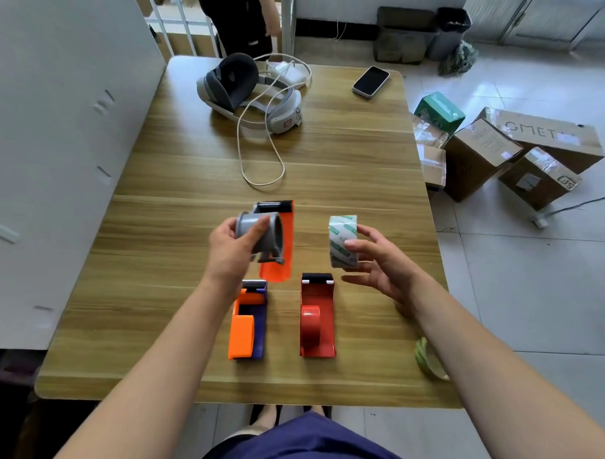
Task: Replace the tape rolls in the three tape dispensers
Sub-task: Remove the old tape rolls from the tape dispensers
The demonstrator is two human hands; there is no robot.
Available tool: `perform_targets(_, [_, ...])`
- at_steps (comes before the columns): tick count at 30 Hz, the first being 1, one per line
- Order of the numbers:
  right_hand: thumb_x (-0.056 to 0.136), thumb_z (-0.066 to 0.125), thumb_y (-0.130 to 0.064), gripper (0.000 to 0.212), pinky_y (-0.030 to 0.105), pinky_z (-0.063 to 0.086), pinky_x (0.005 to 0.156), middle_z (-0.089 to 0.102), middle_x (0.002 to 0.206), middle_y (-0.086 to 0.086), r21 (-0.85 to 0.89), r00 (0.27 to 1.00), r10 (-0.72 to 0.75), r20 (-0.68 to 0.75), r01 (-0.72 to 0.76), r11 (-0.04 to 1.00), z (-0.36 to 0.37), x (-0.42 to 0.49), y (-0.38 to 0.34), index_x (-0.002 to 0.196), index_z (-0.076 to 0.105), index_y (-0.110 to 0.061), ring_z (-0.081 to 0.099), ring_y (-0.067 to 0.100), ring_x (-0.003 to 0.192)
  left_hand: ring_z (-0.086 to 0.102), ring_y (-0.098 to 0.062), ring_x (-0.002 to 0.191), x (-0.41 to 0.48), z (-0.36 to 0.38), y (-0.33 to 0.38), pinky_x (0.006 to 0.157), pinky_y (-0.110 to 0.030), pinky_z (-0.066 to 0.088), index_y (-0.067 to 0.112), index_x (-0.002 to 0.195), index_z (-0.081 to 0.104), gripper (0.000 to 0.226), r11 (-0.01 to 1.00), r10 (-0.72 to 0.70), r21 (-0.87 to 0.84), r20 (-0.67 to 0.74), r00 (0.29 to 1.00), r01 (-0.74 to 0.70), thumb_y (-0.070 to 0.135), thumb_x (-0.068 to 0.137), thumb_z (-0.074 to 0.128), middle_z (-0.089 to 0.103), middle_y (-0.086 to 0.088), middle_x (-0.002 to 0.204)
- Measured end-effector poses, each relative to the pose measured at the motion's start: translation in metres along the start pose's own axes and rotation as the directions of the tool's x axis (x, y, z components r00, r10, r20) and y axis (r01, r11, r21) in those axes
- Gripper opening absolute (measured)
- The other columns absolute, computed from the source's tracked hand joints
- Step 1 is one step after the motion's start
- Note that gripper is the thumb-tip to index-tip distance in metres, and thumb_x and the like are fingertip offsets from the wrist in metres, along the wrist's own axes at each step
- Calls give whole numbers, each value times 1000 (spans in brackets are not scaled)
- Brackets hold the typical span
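My left hand (230, 249) grips a grey plastic spool core (260, 233) above the table. Just behind and under it lies an orange dispenser with a black cutter end (280, 249). My right hand (378, 266) holds a clear tape roll with green print (342, 241) upright in its fingertips. Nearer to me sit two more dispensers side by side: an orange-and-purple one (248, 322) on the left and a red one (317, 315) with a red hub on the right. Another tape roll (427, 359) lies at the table's right edge, partly hidden by my right forearm.
On the far half of the wooden table (348, 155) lie a grey headset with a white cable (251, 90) and a black phone (370, 81). Cardboard boxes (502, 154) stand on the floor to the right. A person stands beyond the table's far edge. A white wall runs along the left.
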State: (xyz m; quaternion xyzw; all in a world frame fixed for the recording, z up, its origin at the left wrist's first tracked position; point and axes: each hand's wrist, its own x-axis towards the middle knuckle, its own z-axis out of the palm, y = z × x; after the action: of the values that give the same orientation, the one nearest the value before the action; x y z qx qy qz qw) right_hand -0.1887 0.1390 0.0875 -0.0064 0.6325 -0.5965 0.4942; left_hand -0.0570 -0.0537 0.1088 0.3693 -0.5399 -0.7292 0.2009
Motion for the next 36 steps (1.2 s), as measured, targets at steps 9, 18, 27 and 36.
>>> perform_targets(9, [66,80,-32,93,43,40,100,39,135,19,-739,848,-217,-483,-262,621,-60,41,-4,142,27,-28,44,37,124,59,-21,69,4,-126,-60,43,-20,52,16,85,58,17,930,-190,286,-165,968,231,1,82,65,61,-13,87])
perform_targets(18, [60,77,-43,85,45,48,92,45,132,14,-776,814,-104,-572,-496,390,-98,69,-2,133,37,-23,51,34,117,56,-20,73,-4,-171,-104,60,-20,51,-5,108,57,25,897,-287,226,-358,888,381,-5,83,59,62,-15,89])
perform_targets(27, [58,78,-54,87,43,49,89,53,125,12,-769,803,-13,-595,-565,299,-104,85,0,128,37,-23,52,33,115,51,-34,105,3,-134,-88,91,-43,40,4,119,45,53,837,132,467,-678,723,286,32,75,57,42,-23,128])
perform_targets(36, [72,62,-65,85,43,42,96,41,140,18,-805,813,-133,-567,-513,297,-52,62,-29,134,39,-11,41,36,129,50,-30,105,50,-53,-36,90,-42,45,2,112,52,30,675,291,735,-188,938,-63,4,81,56,44,-19,122])
